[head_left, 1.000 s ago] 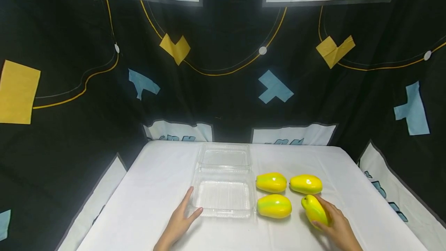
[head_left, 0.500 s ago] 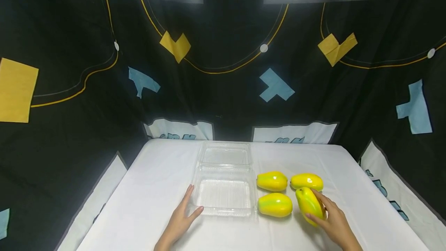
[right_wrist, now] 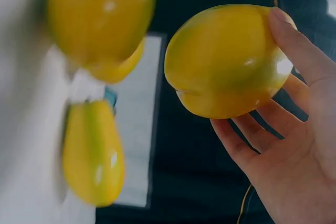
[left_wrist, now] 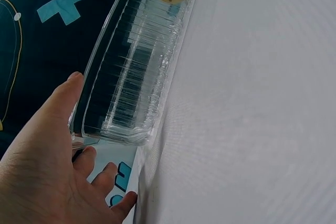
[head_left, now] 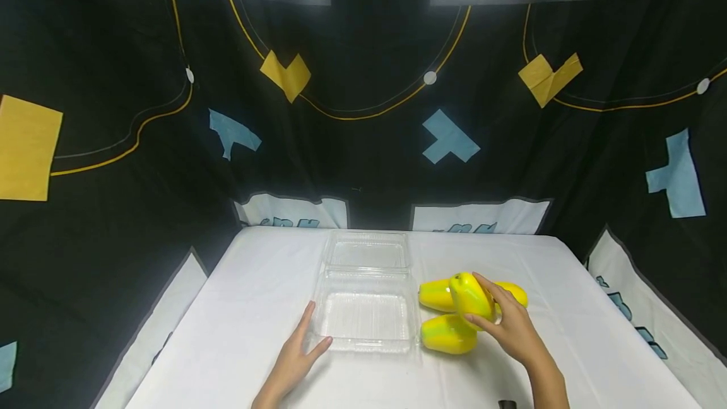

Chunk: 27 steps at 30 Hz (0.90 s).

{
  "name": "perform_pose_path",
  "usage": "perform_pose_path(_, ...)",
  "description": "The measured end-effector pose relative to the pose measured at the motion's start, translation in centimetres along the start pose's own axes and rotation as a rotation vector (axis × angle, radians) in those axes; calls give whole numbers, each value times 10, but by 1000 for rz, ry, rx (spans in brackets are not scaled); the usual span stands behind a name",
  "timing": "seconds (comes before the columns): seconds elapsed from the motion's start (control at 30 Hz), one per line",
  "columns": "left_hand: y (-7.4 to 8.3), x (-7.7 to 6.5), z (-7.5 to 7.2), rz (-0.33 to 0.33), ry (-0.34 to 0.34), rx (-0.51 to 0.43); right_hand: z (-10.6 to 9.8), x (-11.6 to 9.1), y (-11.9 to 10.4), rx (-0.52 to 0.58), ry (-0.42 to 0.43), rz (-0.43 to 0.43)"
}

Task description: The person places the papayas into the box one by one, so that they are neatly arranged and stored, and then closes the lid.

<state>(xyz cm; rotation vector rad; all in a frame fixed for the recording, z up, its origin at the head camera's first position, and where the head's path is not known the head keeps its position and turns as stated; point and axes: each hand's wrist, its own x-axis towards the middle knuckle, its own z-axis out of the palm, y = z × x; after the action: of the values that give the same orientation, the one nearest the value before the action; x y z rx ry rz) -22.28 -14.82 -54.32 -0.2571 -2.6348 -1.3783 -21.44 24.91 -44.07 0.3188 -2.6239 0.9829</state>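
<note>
In the head view my right hand [head_left: 509, 327] holds a yellow papaya [head_left: 470, 298] above the table, fingers on its far side and thumb on its near side. The right wrist view shows this held papaya [right_wrist: 231, 61] off the surface. Beneath and behind it are a near papaya [head_left: 445, 334], a far-left papaya [head_left: 435, 295] and a partly covered far-right papaya [head_left: 515, 293]. A clear plastic clamshell container [head_left: 366, 317] lies opened flat to the left. My left hand [head_left: 292, 358] rests at its left edge, fingers extended and thumb spread; exact contact is unclear.
A white cloth covers the table [head_left: 227, 333]. Behind it hangs a black curtain [head_left: 363, 163] with yellow and blue patches. A small dark object [head_left: 507, 404] shows at the bottom edge, beside the right forearm.
My right hand has lifted the papaya from the near right and carried it left and away, over the others. The left hand and the container stay in place.
</note>
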Motion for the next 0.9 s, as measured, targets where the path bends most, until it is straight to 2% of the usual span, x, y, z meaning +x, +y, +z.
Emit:
perform_pose_path(0.3,-1,0,-1,-33,16,8,26,31,-38,72,-7,-105)
perform_pose_path(0.53,-2,-1,-1,-45,17,8,62,45,-61,119,38,-218)
perform_pose_path(0.77,-5,-2,-3,-33,19,-5,96,63,-81,161,-15,-236)
perform_pose_path(0.9,-6,-2,-3,-24,24,1,113,74,-91,176,-53,-286)
